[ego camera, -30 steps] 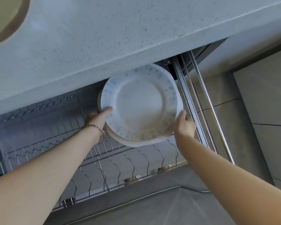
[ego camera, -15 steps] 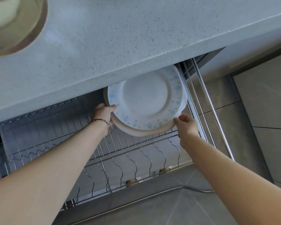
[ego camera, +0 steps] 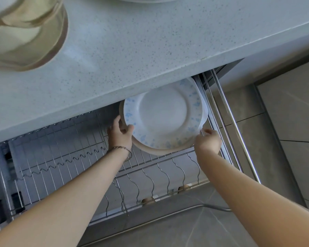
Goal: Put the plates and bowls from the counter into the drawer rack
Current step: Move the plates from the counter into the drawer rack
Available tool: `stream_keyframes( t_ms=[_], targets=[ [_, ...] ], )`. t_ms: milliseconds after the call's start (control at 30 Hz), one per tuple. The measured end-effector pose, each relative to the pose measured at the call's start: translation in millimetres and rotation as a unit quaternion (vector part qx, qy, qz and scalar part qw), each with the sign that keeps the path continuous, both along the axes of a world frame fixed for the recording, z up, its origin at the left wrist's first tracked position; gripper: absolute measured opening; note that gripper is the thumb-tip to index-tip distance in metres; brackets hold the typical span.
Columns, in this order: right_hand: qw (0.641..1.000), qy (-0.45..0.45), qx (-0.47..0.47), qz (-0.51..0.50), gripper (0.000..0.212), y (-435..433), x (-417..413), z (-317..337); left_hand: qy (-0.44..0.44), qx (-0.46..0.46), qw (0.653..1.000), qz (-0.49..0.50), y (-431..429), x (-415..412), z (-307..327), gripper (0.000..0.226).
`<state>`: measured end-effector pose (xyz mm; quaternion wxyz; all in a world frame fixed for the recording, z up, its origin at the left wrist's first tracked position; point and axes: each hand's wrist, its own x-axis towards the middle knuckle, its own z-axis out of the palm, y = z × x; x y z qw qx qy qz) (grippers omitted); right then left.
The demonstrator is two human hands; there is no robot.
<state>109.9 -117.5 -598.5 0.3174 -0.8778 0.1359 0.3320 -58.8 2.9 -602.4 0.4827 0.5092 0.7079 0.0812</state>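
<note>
Under the speckled table [ego camera: 150,41], the drawer rack [ego camera: 159,168] stands open. Both hands, left hand [ego camera: 120,133] and right hand [ego camera: 208,141], grasping the stacked plates [ego camera: 165,116], have carried them farther back, nearly seated.

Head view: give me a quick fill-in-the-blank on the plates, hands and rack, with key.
1. The stack of plates is gripped by ____ hands.
2. The top plate has a ____ flower pattern on its rim.
3. The bracelet sits on the ____ wrist.
4. The plates are held over the wire rack at its ____ end.

Missing words: both; blue; left; right
</note>
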Motion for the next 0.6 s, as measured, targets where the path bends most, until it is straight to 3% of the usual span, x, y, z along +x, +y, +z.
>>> stream_keyframes(
  t_ms=[67,167,300,433,533,600],
  targets=[
    [0.999,-0.032,0.011,0.038,0.038,3.8,-3.5,3.8,0.044,0.049,0.997,-0.03,-2.3,1.8,1.8,0.044],
    [0.993,-0.025,0.046,0.108,0.035,7.4,-5.1,7.7,0.038,0.046,0.998,-0.032,-6.3,6.2,4.2,0.037],
    [0.996,0.013,0.045,0.071,0.034,5.2,-2.6,9.2,0.049,0.038,0.998,-0.027,-4.2,8.5,2.7,0.037],
    [0.993,0.032,0.029,0.109,0.041,-0.7,-1.8,23.1,0.078,-0.019,0.995,-0.063,-0.5,10.0,21.6,0.043],
    [0.965,0.069,-0.044,0.248,0.049,-3.6,1.8,61.3,0.172,-0.068,0.972,-0.143,-5.2,14.0,63.9,0.054],
    [0.915,0.109,-0.079,0.381,0.046,-1.3,7.1,99.3,0.171,-0.079,0.953,-0.237,-10.0,20.8,103.3,0.043]
  ],
)
